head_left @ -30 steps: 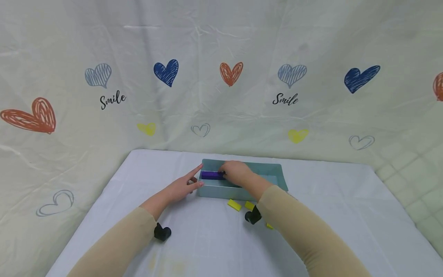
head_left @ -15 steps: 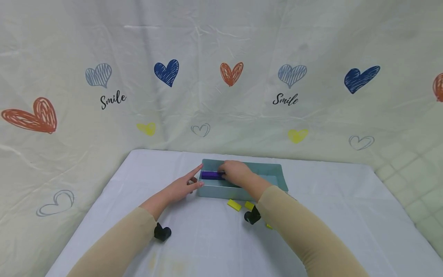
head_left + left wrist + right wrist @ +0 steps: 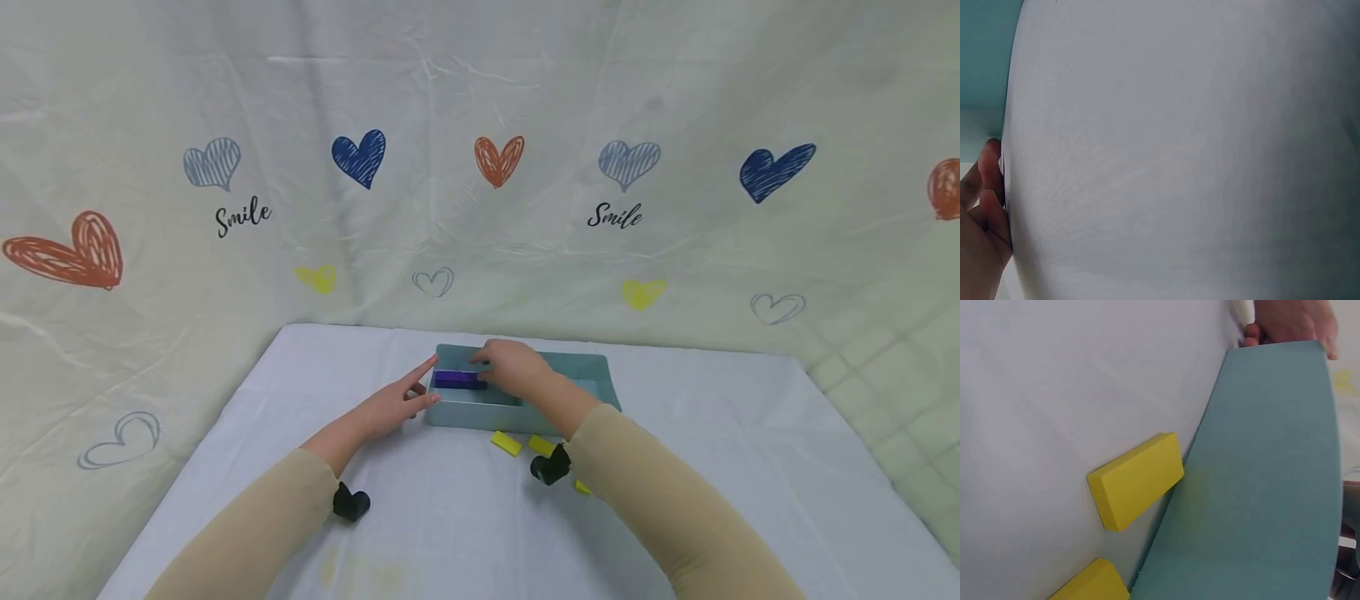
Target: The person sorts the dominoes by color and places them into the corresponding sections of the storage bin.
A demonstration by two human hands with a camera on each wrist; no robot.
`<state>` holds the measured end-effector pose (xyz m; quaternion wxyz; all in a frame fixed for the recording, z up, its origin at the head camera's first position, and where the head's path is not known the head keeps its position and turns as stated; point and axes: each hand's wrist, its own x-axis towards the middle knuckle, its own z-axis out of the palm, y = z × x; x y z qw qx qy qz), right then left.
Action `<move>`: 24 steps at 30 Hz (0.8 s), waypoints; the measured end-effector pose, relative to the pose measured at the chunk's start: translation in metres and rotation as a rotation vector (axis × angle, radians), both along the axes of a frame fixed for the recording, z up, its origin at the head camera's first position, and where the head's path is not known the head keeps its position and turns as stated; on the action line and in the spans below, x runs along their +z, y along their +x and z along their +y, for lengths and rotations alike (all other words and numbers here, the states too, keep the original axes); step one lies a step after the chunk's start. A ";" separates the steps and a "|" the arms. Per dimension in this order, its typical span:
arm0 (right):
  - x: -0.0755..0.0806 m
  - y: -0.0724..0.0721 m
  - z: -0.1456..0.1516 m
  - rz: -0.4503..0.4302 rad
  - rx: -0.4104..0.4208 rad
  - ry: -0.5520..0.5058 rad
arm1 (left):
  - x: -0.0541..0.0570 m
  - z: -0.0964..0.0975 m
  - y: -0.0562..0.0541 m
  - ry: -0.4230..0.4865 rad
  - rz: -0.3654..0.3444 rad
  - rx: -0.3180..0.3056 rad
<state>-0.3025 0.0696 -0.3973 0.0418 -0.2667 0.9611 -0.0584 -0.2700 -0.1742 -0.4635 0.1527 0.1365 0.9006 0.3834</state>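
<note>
A long purple block (image 3: 459,380) lies in the left part of the teal tray (image 3: 480,416). Over the tray is my right hand (image 3: 517,369), its index finger and thumb spread apart at the block's right end. In the right wrist view the tray's outer wall (image 3: 1260,475) hides this hand. My left hand (image 3: 386,408) touches the tray's left end, with index finger stretched to the back corner and thumb to the front one. Part of that hand (image 3: 985,231) shows at the edge of the left wrist view, beside the teal wall.
Several yellow blocks lie on the white cloth before the tray, one (image 3: 506,442) close to its front wall. Another yellow block (image 3: 582,487) is partly under the right sleeve. Black wrist cameras (image 3: 550,464) hang low by both forearms. A curtain printed with hearts (image 3: 499,162) stands behind.
My right hand has risen slightly and its index finger and thumb have spread from the purple block, which stays in place. The left hand holds its position.
</note>
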 end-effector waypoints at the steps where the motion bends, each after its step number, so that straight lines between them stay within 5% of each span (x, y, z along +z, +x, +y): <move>1: 0.002 0.002 0.001 0.003 0.002 -0.012 | 0.000 0.000 0.000 -0.002 -0.001 0.001; 24: 0.033 0.060 0.058 0.036 0.029 -0.217 | 0.002 0.002 0.002 0.016 -0.002 0.017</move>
